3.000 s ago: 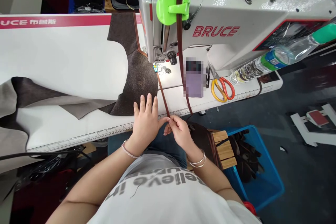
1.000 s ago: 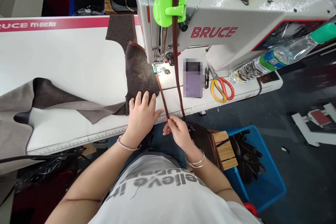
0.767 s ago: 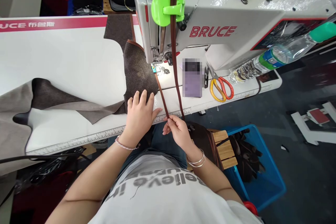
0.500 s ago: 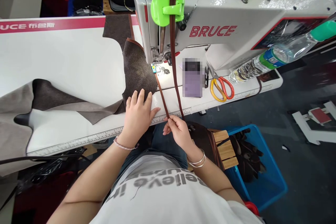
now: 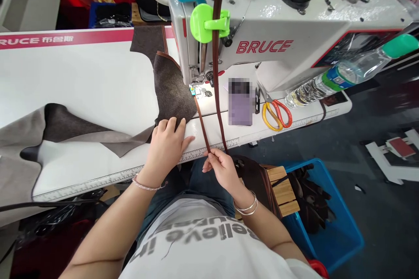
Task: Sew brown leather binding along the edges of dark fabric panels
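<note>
A dark brown leather piece (image 5: 172, 89) lies on the white sewing table, its right edge at the foot of the sewing machine (image 5: 262, 22). My left hand (image 5: 166, 144) rests flat on its near end, fingers stretched and thumb out to the right. From the machine's foot a narrow reddish-brown strip (image 5: 203, 128) runs toward me. My right hand (image 5: 221, 165) pinches this strip between thumb and fingers at the table's front edge. Another length of brown strip (image 5: 216, 78) hangs from above, past a green clip (image 5: 209, 22), and drops over the edge.
Scissors (image 5: 276, 113) with yellow and red handles lie right of a blurred purple rectangle (image 5: 240, 104). A water bottle (image 5: 337, 76) leans by the machine. A blue bin (image 5: 343, 235) with dark scraps stands at lower right. More leather (image 5: 19, 135) drapes over the table's left side.
My left hand has slid slightly left and toward me on the leather. My right hand keeps its pinch on the strip. The whole view has shifted a little.
</note>
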`<state>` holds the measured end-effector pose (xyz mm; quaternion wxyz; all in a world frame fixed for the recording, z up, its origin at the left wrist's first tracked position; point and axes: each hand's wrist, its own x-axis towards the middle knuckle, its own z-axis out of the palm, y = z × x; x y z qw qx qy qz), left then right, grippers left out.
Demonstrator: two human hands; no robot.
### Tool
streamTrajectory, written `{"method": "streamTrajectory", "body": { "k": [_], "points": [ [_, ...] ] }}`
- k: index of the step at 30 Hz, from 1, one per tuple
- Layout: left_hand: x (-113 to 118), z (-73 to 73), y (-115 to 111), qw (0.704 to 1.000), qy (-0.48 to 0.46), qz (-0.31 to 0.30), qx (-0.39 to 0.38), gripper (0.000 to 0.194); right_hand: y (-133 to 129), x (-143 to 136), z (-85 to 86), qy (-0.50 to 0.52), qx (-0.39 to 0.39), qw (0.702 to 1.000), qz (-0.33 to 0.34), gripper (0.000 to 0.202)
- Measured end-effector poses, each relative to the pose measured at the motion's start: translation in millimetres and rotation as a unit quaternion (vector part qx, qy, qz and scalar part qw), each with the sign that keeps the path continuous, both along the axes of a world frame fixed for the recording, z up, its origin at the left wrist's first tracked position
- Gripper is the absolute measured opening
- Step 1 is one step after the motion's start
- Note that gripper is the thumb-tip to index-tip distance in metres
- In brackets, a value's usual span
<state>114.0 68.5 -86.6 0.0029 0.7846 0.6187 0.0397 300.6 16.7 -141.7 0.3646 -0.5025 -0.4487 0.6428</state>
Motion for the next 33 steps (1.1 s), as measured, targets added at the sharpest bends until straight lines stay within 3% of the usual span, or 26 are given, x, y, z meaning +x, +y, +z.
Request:
{"method": "streamTrajectory", "body": {
  "k": [5,12,14,20,24,28,33],
  "points": [
    [-6.1,-1.6,-1.3,1.0,-0.02,-0.012,0.007,0.05,-8.8,5.7,-4.7,-0.083,0.046,0.995,0.033,0.031],
    [-15.6,-2.1,-1.6,0.999,-0.05,0.003,0.013,0.045,-40.1,32.2,-26.1,-0.257,0.15,0.952,0.078,0.034],
    [-19.7,-2.6,-0.8,0.999,-0.047,0.015,0.006,0.047,-49.3,41.6,-31.0,-0.281,0.189,0.94,0.05,0.033],
    [-36.6,-3.9,3.5,0.998,-0.053,0.021,0.007,0.05,-60.1,60.9,-29.5,-0.295,0.284,0.897,-0.164,0.016],
    [-40.4,-2.7,3.7,0.998,-0.055,0.011,0.021,0.051,-60.6,61.1,-31.5,-0.325,0.28,0.879,-0.206,0.016],
    [-38.8,-1.4,2.4,0.998,-0.052,0.013,0.024,0.05,-67.1,59.4,-36.5,-0.325,0.267,0.883,-0.209,0.016],
    [-38.7,-0.8,1.9,0.998,-0.057,0.016,0.025,0.05,-74.3,63.2,-36.5,-0.24,0.228,0.927,-0.177,0.018]
  ]
}}
